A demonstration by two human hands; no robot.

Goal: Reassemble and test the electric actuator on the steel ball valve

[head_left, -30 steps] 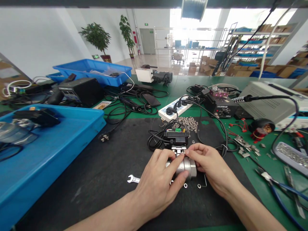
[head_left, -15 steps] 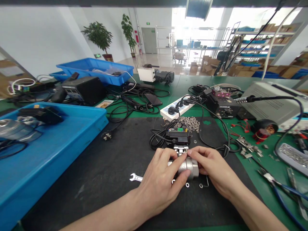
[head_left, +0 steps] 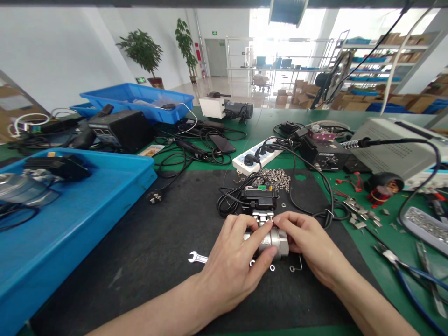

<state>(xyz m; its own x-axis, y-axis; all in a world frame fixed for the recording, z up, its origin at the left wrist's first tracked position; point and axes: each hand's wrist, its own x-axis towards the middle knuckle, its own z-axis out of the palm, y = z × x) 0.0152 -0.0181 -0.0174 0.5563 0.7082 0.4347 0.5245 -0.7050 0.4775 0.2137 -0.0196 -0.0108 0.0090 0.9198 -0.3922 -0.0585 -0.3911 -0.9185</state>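
Silvery valve body (head_left: 280,243): left fingers (head_left: 258,236) clasp it; right fingers (head_left: 289,226) bunched alongside, hold unclear. Housing (head_left: 262,201) behind seemingly mounted; loose rings (head_left: 270,267) in front, fastening likely unfinished.

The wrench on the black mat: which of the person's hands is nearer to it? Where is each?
Left. The left hand is close beside the wrench, hiding one end from view; the right hand is farther off, at the opposite end of the metal valve.

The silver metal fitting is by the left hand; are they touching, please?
Touching: the head view shows the left hand over the silver metal fitting, its thumb resting against the near side.
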